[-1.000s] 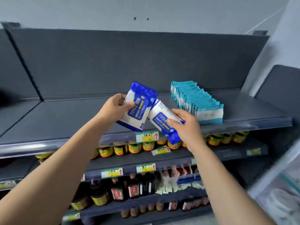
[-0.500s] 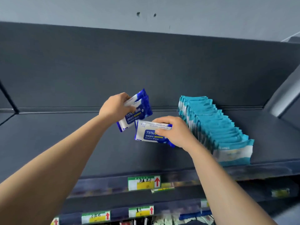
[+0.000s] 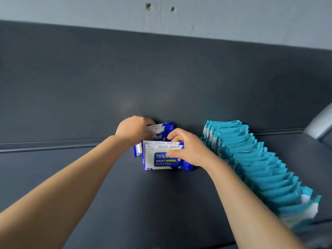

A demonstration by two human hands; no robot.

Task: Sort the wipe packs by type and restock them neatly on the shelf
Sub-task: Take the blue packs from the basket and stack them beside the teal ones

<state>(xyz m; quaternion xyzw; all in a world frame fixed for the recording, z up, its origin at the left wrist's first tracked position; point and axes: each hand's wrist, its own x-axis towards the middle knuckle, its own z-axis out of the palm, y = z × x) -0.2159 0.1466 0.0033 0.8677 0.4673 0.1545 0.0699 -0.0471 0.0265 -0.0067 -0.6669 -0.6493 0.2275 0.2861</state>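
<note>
The dark shelf (image 3: 89, 177) now carries both sorts. The row of teal wipe packs (image 3: 251, 159) runs unchanged from the back edge toward the front right corner. The blue packs were held in the air out past the front edge a second ago, and have now been brought right to the back. The rear alcohol wipe packs (image 3: 161, 130) stand at the foot of the back panel (image 3: 161, 78), and the front alcohol wipe packs (image 3: 161, 159), seemingly two, stand on edge just before them, label forward. This looks like the start of a second row, sorted apart from the teal one. The left hand (image 3: 133, 130) curls over the top of the rear packs and grips them. The right hand (image 3: 186, 148) pinches the front packs at their right end, thumb on the label. A strip of bare shelf separates the blue packs from the teal row, so the right wrist has little room there. To the left and toward the front edge the shelf lies open for extending the row.
</note>
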